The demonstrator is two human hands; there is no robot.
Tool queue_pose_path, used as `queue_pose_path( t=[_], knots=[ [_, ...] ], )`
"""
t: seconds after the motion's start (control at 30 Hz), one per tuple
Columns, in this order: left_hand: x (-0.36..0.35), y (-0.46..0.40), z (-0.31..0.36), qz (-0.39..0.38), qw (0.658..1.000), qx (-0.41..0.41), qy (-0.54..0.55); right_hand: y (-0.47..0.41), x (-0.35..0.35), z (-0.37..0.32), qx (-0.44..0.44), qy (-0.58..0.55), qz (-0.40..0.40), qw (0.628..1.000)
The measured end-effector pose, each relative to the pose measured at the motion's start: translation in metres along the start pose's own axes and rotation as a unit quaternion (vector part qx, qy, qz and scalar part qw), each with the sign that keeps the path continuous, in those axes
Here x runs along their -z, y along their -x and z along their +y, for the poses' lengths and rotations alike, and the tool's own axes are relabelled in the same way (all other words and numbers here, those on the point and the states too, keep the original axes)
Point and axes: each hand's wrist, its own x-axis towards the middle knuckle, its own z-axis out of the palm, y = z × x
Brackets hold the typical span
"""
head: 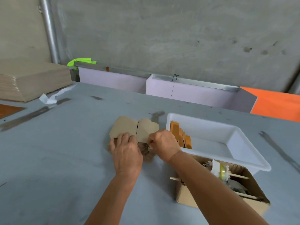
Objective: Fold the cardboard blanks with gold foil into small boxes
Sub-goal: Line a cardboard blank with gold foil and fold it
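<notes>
Cardboard blanks (134,129) lie pressed under the flat-fingered left hand (125,151), the right hand (164,143) pinching their near edge, fingertips hidden.

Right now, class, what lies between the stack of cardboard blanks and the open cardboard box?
In the head view, the person's right hand and forearm cross between the cardboard blanks and the cardboard box; otherwise grey table.

Cardboard blanks (134,128) lie left of the tray (211,124), carton (191,196) nearer.
</notes>
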Motion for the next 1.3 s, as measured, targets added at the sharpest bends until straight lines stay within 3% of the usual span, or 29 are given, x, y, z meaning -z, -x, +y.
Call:
queue_pose_path(
  t=[0.1,0.33,0.5,0.57,0.63,0.7,0.87,1.03,1.13,1.3],
  knots=[
    [0.001,0.001,0.001,-0.002,1.0,0.004,-0.002,0.003,0.005,0.009,-0.005,-0.061,0.002,0.998],
    [0.004,0.001,0.003,-0.004,1.0,0.012,0.005,0.007,0.012,0.015,-0.075,-0.165,0.176,0.968],
    [0.011,-0.001,0.005,0.007,1.0,-0.014,0.005,0.013,0.049,0.022,-0.172,-0.335,0.284,0.882],
    [0.022,0.001,0.013,0.052,0.993,-0.01,0.102,0.02,0.066,0.028,-0.205,-0.412,0.283,0.842],
    [0.041,0.005,0.024,0.121,0.958,0.02,0.26,0.034,0.081,0.033,-0.212,-0.486,0.264,0.806],
    [0.06,0.012,0.034,0.136,0.906,0.064,0.394,0.056,0.093,0.037,-0.203,-0.518,0.245,0.794],
    [0.083,0.034,0.056,0.028,0.804,0.101,0.585,0.121,0.104,0.043,-0.213,-0.56,0.179,0.781],
    [0.08,0.067,0.07,-0.145,0.734,0.18,0.638,0.178,0.098,0.053,-0.305,-0.623,0.16,0.702],
    [0.075,0.087,0.081,-0.153,0.705,0.25,0.646,0.207,0.092,0.05,-0.322,-0.676,0.123,0.651],
    [0.072,0.114,0.099,-0.161,0.684,0.285,0.652,0.232,0.075,0.032,-0.347,-0.672,0.092,0.648]
  ],
)
